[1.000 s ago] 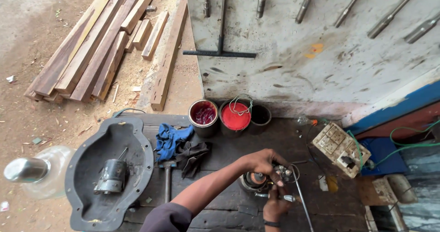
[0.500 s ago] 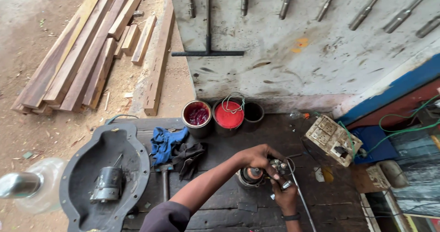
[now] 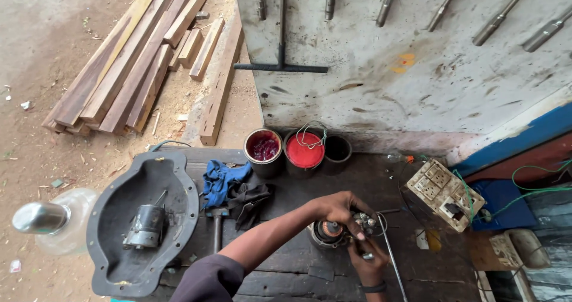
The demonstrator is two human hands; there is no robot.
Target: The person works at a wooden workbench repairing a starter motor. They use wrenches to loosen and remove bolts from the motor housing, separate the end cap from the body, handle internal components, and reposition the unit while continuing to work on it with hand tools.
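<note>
My left hand [image 3: 335, 209] reaches across the dark wooden workbench [image 3: 298, 186] and grips the top of a small round motor part [image 3: 329, 232] with copper windings. My right hand [image 3: 368, 265] comes up from below and holds the metal end fitting [image 3: 363, 223] of that part, fingers closed around it. A thin metal rod [image 3: 392, 255] lies on the bench just right of my right hand. Both hands meet over the part near the bench's front middle.
A dark metal housing pan [image 3: 140, 218] with a small cylindrical motor [image 3: 145, 226] sits at left. Blue and black rags [image 3: 229, 186] and a hammer [image 3: 215, 227] lie beside it. Two red paint cans [image 3: 286, 150], a dirty switchboard [image 3: 444, 193], stacked planks [image 3: 140, 57] and a plastic bottle [image 3: 50, 221] surround the bench.
The view has shifted slightly. Both hands stay on the motor part, with the right hand now lower under it.
</note>
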